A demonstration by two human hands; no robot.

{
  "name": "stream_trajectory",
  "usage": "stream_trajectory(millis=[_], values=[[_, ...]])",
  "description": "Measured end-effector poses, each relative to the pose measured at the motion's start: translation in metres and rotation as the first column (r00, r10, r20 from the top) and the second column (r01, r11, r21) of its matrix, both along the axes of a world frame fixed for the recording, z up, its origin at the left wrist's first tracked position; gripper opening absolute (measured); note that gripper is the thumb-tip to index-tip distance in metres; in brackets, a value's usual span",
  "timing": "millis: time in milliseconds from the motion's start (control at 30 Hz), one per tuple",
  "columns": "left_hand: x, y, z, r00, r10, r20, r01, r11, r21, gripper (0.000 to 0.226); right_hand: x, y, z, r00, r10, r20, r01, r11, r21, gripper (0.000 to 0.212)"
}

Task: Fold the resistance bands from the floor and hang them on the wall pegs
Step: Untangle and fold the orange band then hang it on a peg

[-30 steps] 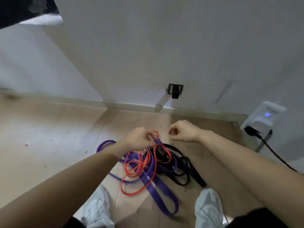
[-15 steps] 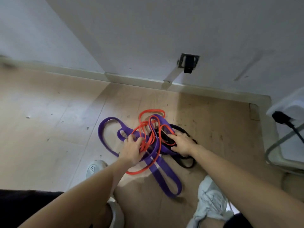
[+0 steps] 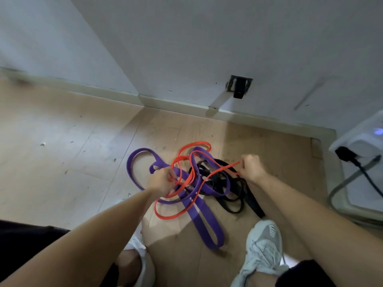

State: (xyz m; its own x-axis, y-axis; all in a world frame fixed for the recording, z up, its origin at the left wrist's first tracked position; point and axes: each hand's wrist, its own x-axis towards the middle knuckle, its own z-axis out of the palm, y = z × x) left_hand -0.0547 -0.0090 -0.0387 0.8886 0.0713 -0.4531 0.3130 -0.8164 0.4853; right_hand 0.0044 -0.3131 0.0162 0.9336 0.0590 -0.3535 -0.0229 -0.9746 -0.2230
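Between the grey mesh right shoe (image 3: 263, 243) and the white left shoe (image 3: 143, 264), three rubber loops lie tangled on the scuffed wood-grain floor (image 3: 62, 162): the wide, flat purple band (image 3: 217, 245) points its long loop toward the feet, the black band (image 3: 252, 204) sprawls to its right, and the thin orange band (image 3: 195, 143) winds over both. The left hand (image 3: 160, 181) is curled tight round orange strands at the knot's middle, and the right hand (image 3: 251, 167) pinches another orange stretch, pulled taut left to right between them. Beyond, open floor spreads leftward to the skirting, and a dark wall bracket (image 3: 239, 87) sits low on the white wall.
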Motion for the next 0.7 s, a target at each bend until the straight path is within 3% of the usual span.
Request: stream_trajectory(millis=[67,200,333,533,633,700], values=[[0.010,0.000,0.016,0.997,0.050,0.059,-0.044,0.993,-0.108,0.017,0.008,-0.007,0.020,0.998,-0.026,-0.049,0.025,1.000,-0.005,0.013],[0.040,-0.006,0.066,0.982,0.102,0.162,-0.047,0.950,-0.310,0.015,0.019,-0.023,0.055,0.990,-0.017,-0.138,-0.009,0.984,-0.181,0.020],[0.075,-0.008,0.130,0.952,0.045,0.304,0.061,0.942,-0.330,0.023,0.026,-0.043,0.101,0.995,0.072,-0.062,-0.089,0.933,-0.348,0.024],[0.105,-0.017,0.246,0.877,-0.077,0.475,0.250,0.916,-0.314,0.014,0.032,-0.061,0.188,0.993,0.038,0.116,0.029,0.850,-0.525,0.032],[0.105,-0.028,0.299,0.826,-0.099,0.555,0.322,0.891,-0.320,0.014,0.032,-0.067,0.222,0.991,0.037,0.127,0.037,0.843,-0.537,0.033],[0.100,-0.035,0.327,0.792,-0.100,0.602,0.369,0.864,-0.342,0.015,0.036,-0.064,0.240,0.986,0.032,0.164,0.048,0.887,-0.459,0.032]])
